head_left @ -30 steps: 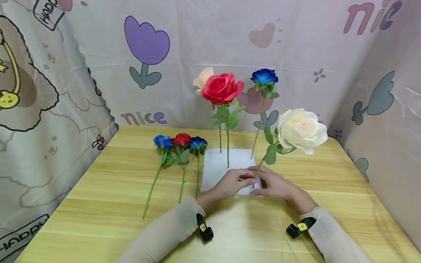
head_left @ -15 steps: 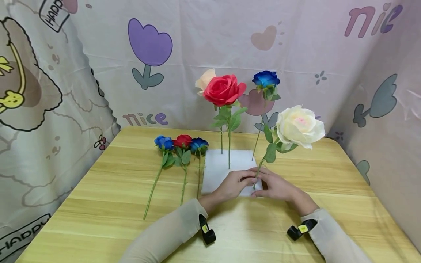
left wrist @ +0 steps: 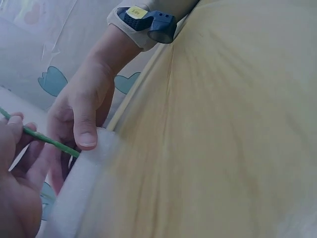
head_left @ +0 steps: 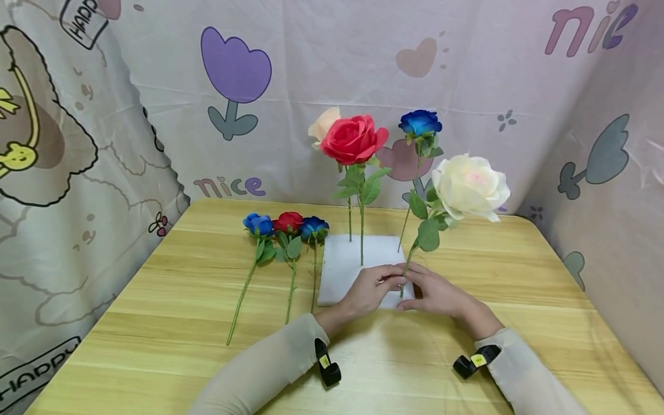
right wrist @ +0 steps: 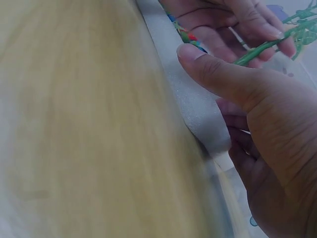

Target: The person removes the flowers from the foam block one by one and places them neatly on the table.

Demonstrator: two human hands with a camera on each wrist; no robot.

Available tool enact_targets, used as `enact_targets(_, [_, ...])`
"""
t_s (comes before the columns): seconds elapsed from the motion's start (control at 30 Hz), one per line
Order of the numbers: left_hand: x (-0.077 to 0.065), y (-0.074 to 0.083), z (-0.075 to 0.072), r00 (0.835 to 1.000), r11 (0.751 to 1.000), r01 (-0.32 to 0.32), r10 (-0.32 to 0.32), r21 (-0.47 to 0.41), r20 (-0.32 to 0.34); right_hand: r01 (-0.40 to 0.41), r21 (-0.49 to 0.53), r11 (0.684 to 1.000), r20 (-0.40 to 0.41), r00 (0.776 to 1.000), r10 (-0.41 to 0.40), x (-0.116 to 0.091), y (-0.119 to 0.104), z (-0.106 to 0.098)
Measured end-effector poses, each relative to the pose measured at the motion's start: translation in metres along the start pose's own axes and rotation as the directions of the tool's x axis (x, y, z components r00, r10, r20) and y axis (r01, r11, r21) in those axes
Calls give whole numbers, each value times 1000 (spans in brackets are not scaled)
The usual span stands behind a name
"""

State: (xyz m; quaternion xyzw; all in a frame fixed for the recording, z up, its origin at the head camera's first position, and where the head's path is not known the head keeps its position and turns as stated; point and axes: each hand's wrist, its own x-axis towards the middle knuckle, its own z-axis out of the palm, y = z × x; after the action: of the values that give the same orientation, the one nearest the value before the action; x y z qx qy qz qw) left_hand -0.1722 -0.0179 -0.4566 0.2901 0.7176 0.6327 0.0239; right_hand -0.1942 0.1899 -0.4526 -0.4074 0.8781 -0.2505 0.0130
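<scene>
A white artificial rose leans to the right over the near right corner of a white foam block. My left hand pinches its green stem low down, with the stem's lower end at the foam. My right hand grips the block's right corner, thumb along the near side and fingers round the other side. Further back in the foam stand a red rose, a pale peach rose partly behind it, and a blue rose.
Left of the foam, two blue roses and a red rose lie on the wooden table. A printed cloth hangs behind the table and along both sides.
The white rose's head has risen and shifted slightly left, its stem a little more upright. Both hands stay nearly in place at the foam.
</scene>
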Motion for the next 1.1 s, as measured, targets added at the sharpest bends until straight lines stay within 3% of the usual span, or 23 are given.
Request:
enact_targets(0.17, [2, 5, -4, 999, 999, -36, 36, 4, -27, -7, -11, 1000, -7, 1000, 7, -1, 1, 1])
enact_targets(0.47, [5, 13, -12, 1000, 999, -29, 29, -18, 1, -37, -33, 999, 2, 999, 37, -3, 0, -1])
enact_targets(0.73, [3, 22, -21, 1000, 1000, -6, 6, -7, -4, -15, -28, 999, -9, 1000, 15, -1, 0, 2])
enact_targets(0.87, [2, 26, -26, 1000, 999, 6, -6, 44, 15, -11, -34, 999, -14, 1000, 10, -1, -2, 2])
enact_targets(1.1, [0, 37, -38, 996, 998, 50, -52, 37, 69, -21, -24, 999, 0, 1000, 21, -1, -1, 1])
